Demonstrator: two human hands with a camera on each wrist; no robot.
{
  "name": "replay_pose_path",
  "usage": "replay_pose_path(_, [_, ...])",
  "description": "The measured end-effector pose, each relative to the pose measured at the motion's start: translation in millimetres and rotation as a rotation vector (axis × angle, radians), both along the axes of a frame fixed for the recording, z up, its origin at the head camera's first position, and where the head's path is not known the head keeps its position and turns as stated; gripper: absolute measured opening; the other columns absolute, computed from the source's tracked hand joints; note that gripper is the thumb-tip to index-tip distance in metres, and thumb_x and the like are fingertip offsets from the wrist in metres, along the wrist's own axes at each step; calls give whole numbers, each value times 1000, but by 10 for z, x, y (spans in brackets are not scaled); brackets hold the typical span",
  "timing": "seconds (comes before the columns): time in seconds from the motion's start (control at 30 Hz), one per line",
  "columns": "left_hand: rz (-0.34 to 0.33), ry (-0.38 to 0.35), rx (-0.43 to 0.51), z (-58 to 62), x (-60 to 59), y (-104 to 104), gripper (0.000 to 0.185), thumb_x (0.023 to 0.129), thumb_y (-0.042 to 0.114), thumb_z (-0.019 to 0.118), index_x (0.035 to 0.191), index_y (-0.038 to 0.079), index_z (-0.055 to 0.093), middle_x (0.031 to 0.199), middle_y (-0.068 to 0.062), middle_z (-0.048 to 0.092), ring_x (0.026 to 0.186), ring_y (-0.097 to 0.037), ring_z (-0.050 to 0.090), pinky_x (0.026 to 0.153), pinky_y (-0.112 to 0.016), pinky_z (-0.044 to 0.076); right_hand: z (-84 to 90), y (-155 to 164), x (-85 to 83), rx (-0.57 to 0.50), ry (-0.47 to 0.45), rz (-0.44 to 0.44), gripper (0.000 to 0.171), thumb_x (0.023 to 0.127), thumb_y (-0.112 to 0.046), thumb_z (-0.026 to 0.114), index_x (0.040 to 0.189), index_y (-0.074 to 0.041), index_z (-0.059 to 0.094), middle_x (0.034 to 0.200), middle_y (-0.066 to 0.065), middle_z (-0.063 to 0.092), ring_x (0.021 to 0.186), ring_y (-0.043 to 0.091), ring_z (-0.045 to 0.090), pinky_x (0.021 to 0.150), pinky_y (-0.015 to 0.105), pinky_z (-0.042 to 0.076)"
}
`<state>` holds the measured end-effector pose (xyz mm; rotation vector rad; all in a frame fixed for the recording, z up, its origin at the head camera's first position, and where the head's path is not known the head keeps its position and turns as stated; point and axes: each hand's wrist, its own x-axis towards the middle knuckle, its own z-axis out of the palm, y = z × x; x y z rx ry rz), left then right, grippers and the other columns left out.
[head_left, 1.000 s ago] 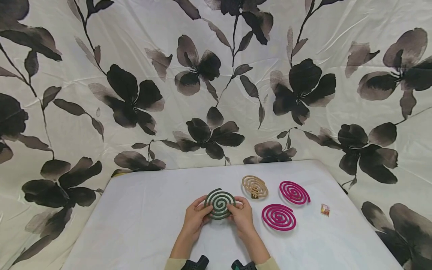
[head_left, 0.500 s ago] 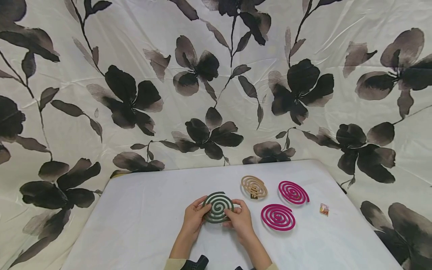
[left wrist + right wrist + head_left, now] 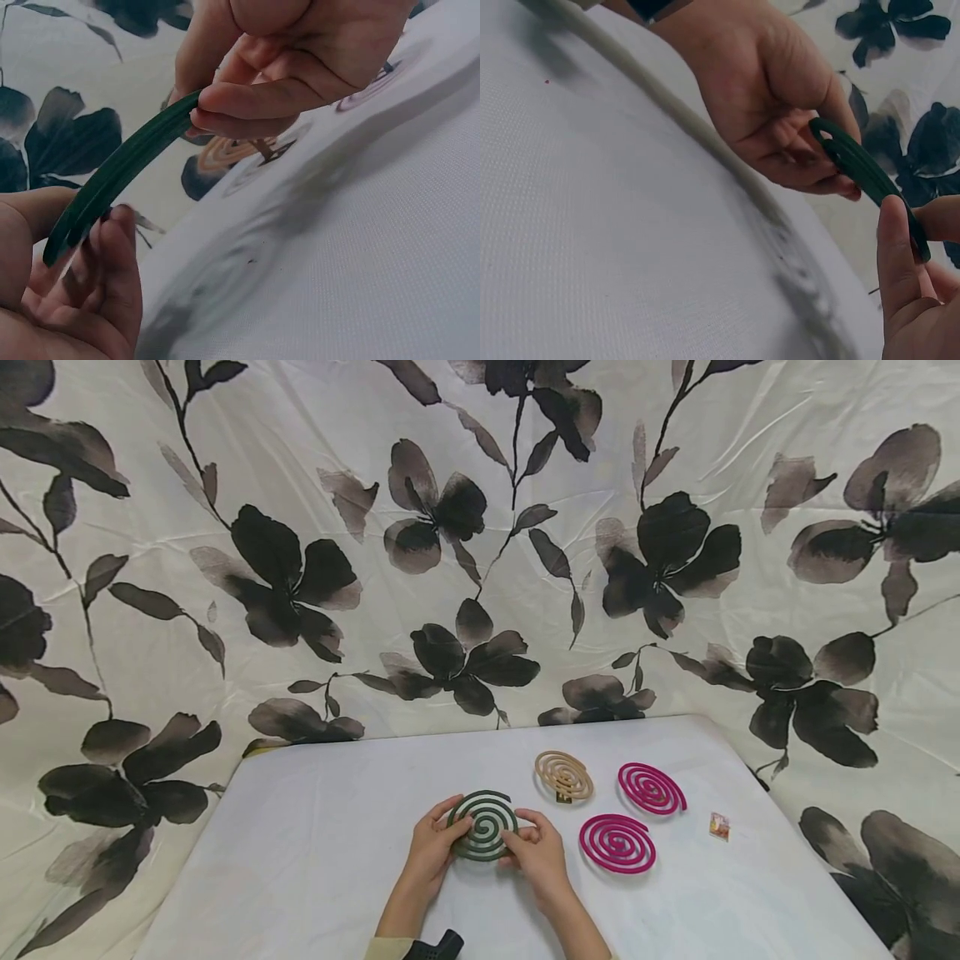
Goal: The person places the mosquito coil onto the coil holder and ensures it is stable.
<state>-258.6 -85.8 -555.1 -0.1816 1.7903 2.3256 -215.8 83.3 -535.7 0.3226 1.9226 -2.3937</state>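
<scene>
A dark green mosquito coil [image 3: 485, 827] is held up above the white table, tilted toward the head camera. On its left edge my left hand [image 3: 431, 846] pinches it, thumb in front and fingers behind. The opposite edge is pinched by my right hand [image 3: 543, 853], thumb on the face. Seen edge-on in the left wrist view, the green coil [image 3: 124, 172] is thin and slightly bowed, its shadow falling on the cloth. The right wrist view shows the same coil [image 3: 866, 172] between both hands, off the table.
A tan coil [image 3: 564, 774] stands at the back on a small dark piece. Two pink coils, one farther back [image 3: 651, 788] and one nearer [image 3: 617, 843], lie to the right. Beyond them is a small colourful packet [image 3: 719, 827]. Floral fabric [image 3: 465, 527] hangs behind the white table [image 3: 300, 835].
The green coil has come slightly nearer and lower, and its outer end has turned clockwise toward the upper right. The right hand has shifted its hold along the edge.
</scene>
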Motion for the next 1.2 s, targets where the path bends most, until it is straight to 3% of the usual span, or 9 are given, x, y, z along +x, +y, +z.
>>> replay_pose_path(0.2, [-92,15,2,73,42,-8,56,77,12,67,127,10,42,100,-13,62,69,-13,60,46,-19,40,-3,40,-1,-3,12,-33,45,76,-6,67,116,-2,48,77,10,56,62,19,59,58,37,51])
replay_pose_path(0.47, [-139,18,52,269,118,68,47,78,6,65,118,-6,43,100,-14,62,80,-19,62,66,-27,50,23,118,6,-4,17,-30,41,76,-7,67,111,0,47,85,12,58,60,18,58,53,33,51])
replay_pose_path(0.83, [-121,33,54,128,83,226,50,75,10,70,115,-6,46,100,-15,61,84,-19,61,68,-27,50,101,231,23,-20,13,-17,43,79,-10,65,118,0,49,93,13,61,71,16,59,56,30,49])
replay_pose_path(1.2, [-141,33,38,143,114,373,51,73,14,71,115,-5,48,100,-15,61,82,-19,61,64,-26,50,156,356,62,-27,-22,-25,41,79,-10,65,114,4,51,90,10,62,69,14,59,59,30,50])
